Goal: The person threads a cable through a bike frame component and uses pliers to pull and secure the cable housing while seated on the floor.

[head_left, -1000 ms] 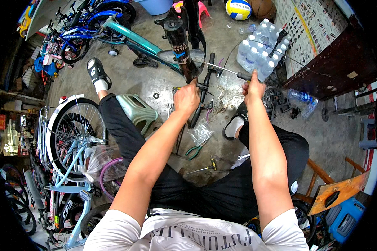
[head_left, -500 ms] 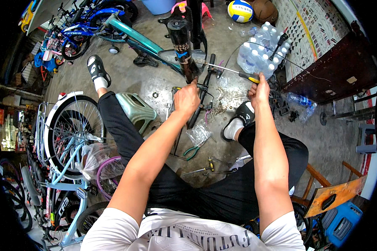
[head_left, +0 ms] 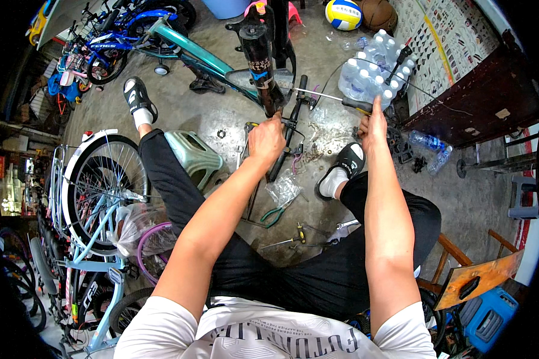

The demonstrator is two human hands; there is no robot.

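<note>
A teal bike frame (head_left: 191, 48) stands ahead of me, with a thick black tube (head_left: 259, 66) at its near end. My left hand (head_left: 266, 140) is closed at the lower end of that tube, its fingertips partly hidden. Out to the right, my right hand (head_left: 373, 124) holds a screwdriver (head_left: 356, 104) by its black and yellow handle, one finger stretched along it. The long metal shaft points left, and its tip meets the frame just right of the tube. Beneath the tube lies a black handlebar (head_left: 291, 128) on the floor.
A green plastic stool (head_left: 194, 152) stands by my left leg. Between my feet lie a clear plastic bag (head_left: 283, 190), green-handled pliers (head_left: 273, 216) and a T-handled tool (head_left: 299, 237). Packed water bottles (head_left: 374, 75) sit at the right; a light-blue bike (head_left: 102, 221) is at left.
The screwdriver handle has turned in my right hand, showing more black where yellow faced up. My right fingers have shifted on it. My left hand stays at the tube.
</note>
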